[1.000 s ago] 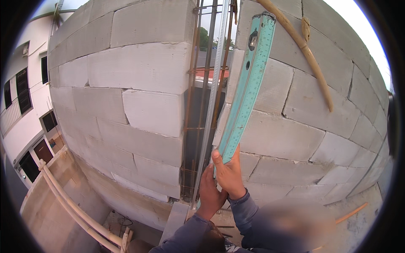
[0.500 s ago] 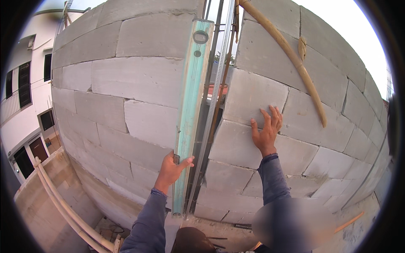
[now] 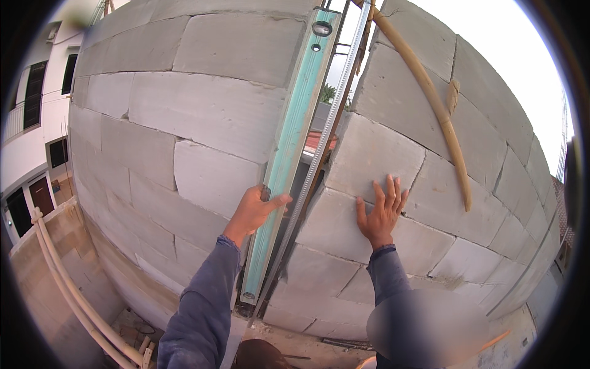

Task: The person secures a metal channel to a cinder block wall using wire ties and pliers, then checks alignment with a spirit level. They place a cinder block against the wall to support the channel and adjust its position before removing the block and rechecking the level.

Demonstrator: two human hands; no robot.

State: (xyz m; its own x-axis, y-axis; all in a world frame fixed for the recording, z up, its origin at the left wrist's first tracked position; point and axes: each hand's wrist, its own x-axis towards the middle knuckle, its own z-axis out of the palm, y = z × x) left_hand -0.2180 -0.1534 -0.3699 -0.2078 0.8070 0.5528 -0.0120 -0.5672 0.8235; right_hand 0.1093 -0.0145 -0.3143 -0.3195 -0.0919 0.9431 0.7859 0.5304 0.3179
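Observation:
A long teal spirit level stands nearly upright against the end of the left block wall, beside the gap. My left hand grips its lower half, thumb across the front face. On the right block wall, my right hand lies flat with its fingers spread, holding nothing. Between the two walls runs a narrow metal strip with a row of holes, close to the level's right edge.
A curved wooden pole leans down across the right wall. Thin bars stand in the gap. At lower left, two bamboo poles rest over a low wall edge. A white building rises beyond. A blurred patch covers part of my right forearm.
My view has shifted and tilted, so the level leans more to the right in the picture. My left hand still grips it; my right hand remains on the wall, its fingers spread a little differently.

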